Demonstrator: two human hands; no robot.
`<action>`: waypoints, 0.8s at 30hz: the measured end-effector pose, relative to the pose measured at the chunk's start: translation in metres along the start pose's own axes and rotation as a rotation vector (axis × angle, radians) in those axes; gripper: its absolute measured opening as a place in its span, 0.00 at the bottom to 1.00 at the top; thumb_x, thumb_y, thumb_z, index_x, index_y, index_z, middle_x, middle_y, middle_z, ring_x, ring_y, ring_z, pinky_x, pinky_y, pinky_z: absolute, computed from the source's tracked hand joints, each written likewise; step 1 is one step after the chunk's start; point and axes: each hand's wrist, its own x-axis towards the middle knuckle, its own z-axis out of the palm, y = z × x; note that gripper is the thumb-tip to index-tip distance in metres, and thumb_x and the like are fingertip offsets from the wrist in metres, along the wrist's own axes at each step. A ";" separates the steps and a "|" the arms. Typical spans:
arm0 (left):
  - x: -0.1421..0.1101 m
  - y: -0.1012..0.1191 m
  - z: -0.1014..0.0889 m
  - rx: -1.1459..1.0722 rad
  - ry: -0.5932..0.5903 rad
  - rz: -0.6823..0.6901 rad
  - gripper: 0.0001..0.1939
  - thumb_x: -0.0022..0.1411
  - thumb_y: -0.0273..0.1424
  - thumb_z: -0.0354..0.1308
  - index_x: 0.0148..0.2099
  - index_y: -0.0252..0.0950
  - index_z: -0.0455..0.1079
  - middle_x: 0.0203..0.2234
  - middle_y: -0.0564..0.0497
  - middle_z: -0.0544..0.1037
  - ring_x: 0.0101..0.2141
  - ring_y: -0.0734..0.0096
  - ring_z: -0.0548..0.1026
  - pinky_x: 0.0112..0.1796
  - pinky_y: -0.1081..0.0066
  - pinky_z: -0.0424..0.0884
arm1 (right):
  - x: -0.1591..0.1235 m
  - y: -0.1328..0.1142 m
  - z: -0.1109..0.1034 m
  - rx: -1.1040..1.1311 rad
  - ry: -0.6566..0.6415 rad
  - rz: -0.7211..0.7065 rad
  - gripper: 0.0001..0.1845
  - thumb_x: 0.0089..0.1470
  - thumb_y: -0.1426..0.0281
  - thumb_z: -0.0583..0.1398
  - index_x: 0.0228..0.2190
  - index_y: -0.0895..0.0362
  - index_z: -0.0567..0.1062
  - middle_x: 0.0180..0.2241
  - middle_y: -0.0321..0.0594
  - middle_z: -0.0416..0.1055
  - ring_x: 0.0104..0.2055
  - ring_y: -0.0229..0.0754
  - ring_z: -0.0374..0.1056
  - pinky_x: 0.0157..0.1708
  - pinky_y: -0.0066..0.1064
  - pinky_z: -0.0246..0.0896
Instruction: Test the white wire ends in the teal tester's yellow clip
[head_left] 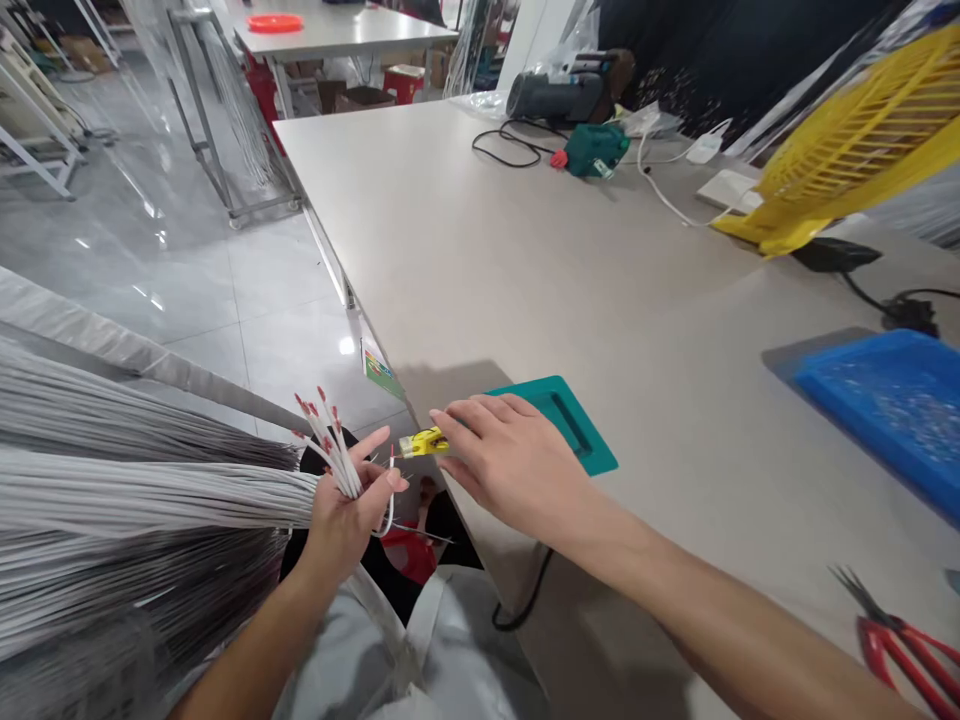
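Observation:
My left hand (pixel 346 520) is closed round a bunch of several thin white wires (pixel 330 440) with red tips that fan upward. One white wire loops from that hand toward a small yellow tool (pixel 421 443). My right hand (pixel 510 462) pinches this yellow tool at the near edge of the grey table (pixel 600 300), just in front of a teal mat (pixel 574 420). A large hank of white wires (pixel 135 500) lies to my left, below table level.
Red scissors (pixel 904 645) lie at the lower right. A blue tray (pixel 892 410) sits to the right, a yellow fan guard (pixel 855 150) behind it. Black cables, a green tool (pixel 596 150) and a dark machine (pixel 559 95) stand at the far end. Tiled floor lies left.

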 end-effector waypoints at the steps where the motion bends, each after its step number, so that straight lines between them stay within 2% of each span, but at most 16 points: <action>1: 0.002 -0.001 0.001 -0.011 -0.011 -0.002 0.26 0.53 0.32 0.59 0.55 0.35 0.62 0.22 0.54 0.74 0.16 0.84 0.57 0.17 0.79 0.55 | 0.001 0.001 0.001 -0.047 -0.068 -0.009 0.15 0.53 0.72 0.56 0.44 0.62 0.70 0.36 0.47 0.71 0.40 0.48 0.65 0.39 0.39 0.54; 3: 0.006 -0.004 0.004 -0.028 -0.015 -0.007 0.24 0.53 0.33 0.59 0.52 0.34 0.66 0.22 0.54 0.74 0.15 0.85 0.56 0.16 0.80 0.53 | 0.003 0.001 0.004 -0.119 -0.149 -0.033 0.13 0.53 0.76 0.55 0.42 0.62 0.71 0.35 0.47 0.71 0.41 0.49 0.64 0.41 0.41 0.51; 7: 0.010 -0.004 0.008 -0.046 0.006 -0.006 0.23 0.52 0.34 0.60 0.51 0.34 0.67 0.23 0.52 0.76 0.14 0.86 0.55 0.14 0.80 0.50 | 0.013 0.000 0.007 -0.190 -0.206 -0.083 0.10 0.53 0.79 0.53 0.34 0.62 0.74 0.33 0.48 0.71 0.39 0.49 0.63 0.42 0.44 0.47; 14: 0.012 -0.004 0.005 -0.016 0.009 -0.037 0.26 0.50 0.35 0.62 0.51 0.34 0.68 0.23 0.51 0.76 0.15 0.85 0.55 0.15 0.80 0.51 | 0.031 0.011 -0.001 -0.051 -0.429 -0.166 0.07 0.48 0.79 0.56 0.26 0.60 0.74 0.28 0.45 0.72 0.37 0.46 0.64 0.42 0.43 0.46; 24: 0.012 -0.012 0.005 0.093 0.058 -0.005 0.25 0.47 0.33 0.64 0.50 0.35 0.70 0.20 0.56 0.71 0.18 0.83 0.58 0.18 0.78 0.54 | 0.031 0.011 0.001 -0.040 -0.456 -0.161 0.09 0.48 0.80 0.54 0.27 0.61 0.74 0.28 0.46 0.73 0.37 0.46 0.65 0.46 0.46 0.44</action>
